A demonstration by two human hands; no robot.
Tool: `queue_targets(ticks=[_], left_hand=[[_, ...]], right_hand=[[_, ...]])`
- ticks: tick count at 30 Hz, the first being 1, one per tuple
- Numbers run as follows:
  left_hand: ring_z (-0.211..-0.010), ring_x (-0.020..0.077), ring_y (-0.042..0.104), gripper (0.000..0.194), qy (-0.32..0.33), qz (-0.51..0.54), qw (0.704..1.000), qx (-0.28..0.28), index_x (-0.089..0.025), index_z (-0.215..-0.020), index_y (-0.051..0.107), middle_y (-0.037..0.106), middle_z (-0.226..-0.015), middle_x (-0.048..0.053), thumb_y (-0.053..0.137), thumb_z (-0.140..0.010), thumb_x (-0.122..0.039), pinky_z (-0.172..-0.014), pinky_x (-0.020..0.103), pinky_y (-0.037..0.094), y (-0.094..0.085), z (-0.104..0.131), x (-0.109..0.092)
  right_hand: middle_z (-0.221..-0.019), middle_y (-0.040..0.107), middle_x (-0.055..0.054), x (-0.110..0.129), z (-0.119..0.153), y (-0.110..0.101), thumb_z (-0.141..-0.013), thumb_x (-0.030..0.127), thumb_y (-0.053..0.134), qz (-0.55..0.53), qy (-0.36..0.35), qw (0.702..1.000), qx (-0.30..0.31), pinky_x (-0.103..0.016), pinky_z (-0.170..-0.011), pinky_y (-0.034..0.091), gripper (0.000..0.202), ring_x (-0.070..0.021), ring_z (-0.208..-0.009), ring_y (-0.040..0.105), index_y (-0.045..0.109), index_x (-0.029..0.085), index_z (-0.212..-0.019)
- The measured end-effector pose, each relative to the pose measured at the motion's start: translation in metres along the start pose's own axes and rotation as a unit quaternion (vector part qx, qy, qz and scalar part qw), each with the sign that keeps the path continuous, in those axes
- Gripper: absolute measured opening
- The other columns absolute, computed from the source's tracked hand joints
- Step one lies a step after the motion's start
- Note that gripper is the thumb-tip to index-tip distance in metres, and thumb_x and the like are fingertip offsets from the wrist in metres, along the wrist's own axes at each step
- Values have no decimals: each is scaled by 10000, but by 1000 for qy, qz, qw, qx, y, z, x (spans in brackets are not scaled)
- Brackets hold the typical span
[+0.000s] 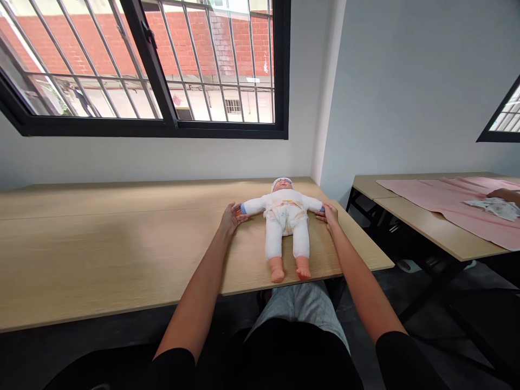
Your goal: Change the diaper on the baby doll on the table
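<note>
A baby doll (pixel 286 203) lies on its back on the wooden table (pixel 122 260), feet towards me and arms stretched out sideways. It wears a white suit with blue cuffs, a printed diaper over the suit and a white headband or cap with dark marks. My left hand (pixel 233 218) is closed at the cuff of the doll's arm on the left. At the opposite cuff, my right hand (pixel 330 215) has its fingers closed round the end of the other arm. Both of the doll's hands are hidden by mine.
A barred window (pixel 211 70) with a dark frame is behind the table. To the right, past a gap, a second table (pixel 442 238) bears a pink cloth (pixel 422 195) and a crumpled white cloth (pixel 498 207). Another person's hand (pixel 506 194) reaches in there.
</note>
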State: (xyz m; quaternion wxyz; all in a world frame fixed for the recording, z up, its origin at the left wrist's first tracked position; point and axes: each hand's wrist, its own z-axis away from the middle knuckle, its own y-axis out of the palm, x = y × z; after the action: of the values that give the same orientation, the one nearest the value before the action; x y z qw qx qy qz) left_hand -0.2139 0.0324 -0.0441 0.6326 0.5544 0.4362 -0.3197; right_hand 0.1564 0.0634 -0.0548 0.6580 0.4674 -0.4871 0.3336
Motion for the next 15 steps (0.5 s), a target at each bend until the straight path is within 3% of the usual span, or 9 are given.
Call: queue_targets(ticks=[8,15], left_hand=[[-571,172,675,259,-4,39,998,-42,-140,-972,602,653,-770,50,467,-926,-356,-661,323,579,-1,3,-2],[-565,161,678,253,2,35,995,-89,-137,-945,604,643,-749,36,456,-936,-342,-598,274,545,-1,5,-4]], right_hand=[[-716,611,2,6,1,0,-902,218,539,-52,7,998,-43,-185,-391,534,106,-117,-499,654,588,135,-945],[-683,563,27,8,1,-1,-902,234,521,-66,13,996,-56,-172,-404,529,105,-108,-503,650,580,148,-913]])
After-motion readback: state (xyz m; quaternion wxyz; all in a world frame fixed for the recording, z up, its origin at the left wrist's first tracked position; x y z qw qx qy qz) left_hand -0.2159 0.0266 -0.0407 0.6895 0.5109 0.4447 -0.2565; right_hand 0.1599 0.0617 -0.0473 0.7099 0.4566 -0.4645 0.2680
